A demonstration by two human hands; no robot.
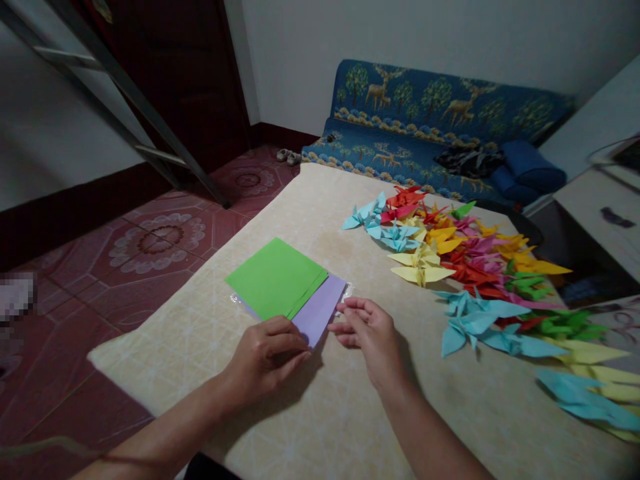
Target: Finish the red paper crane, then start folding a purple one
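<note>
A stack of square paper lies on the beige table (325, 220): green sheets (275, 277) on top, a lilac sheet (323, 308) sticking out beneath at the near right. My left hand (267, 357) rests at the stack's near corner, its fingers curled and pinching the lilac sheet's edge. Beside the lilac sheet's right corner is my right hand (370, 330), fingers loosely bent and together, fingertips just touching the paper, nothing held in it.
A long heap of folded paper cranes (470, 267) in many colours runs along the table's right side. Behind the table stands a blue patterned sofa (430, 127). A metal ladder (125, 100) leans at the left over a red tiled floor.
</note>
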